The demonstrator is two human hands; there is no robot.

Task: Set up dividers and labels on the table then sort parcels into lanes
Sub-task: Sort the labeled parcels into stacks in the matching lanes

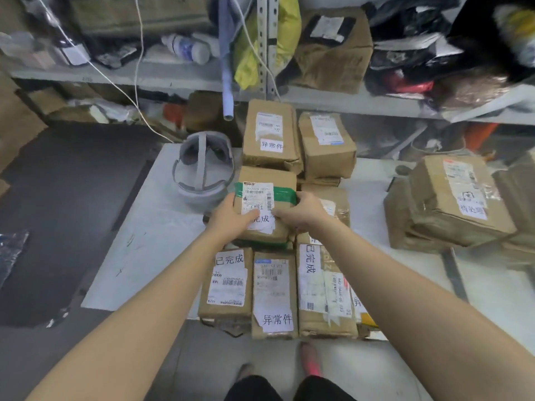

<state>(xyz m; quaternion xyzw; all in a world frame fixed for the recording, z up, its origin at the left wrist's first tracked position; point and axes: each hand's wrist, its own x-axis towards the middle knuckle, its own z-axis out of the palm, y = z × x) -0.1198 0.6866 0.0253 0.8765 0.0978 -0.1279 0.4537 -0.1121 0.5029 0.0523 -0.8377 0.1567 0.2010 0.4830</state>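
Observation:
A brown parcel with a green tape band (265, 180) and a white handwritten label sits in the middle of the white table (150, 227). My left hand (230, 218) grips its left side and my right hand (301, 212) grips its right side. It lies on top of other cardboard parcels. Nearer the table's front edge lie three labelled parcels side by side (275, 296). Two more labelled parcels (270, 134) (325, 143) stand behind it. A stack of parcels (454, 204) sits at the right.
A grey head-strap device (202, 169) rests on the table left of the parcels. Metal shelves (173, 76) behind hold boxes, bags and a bottle. A white cable hangs down to the table. Dark floor lies to the left.

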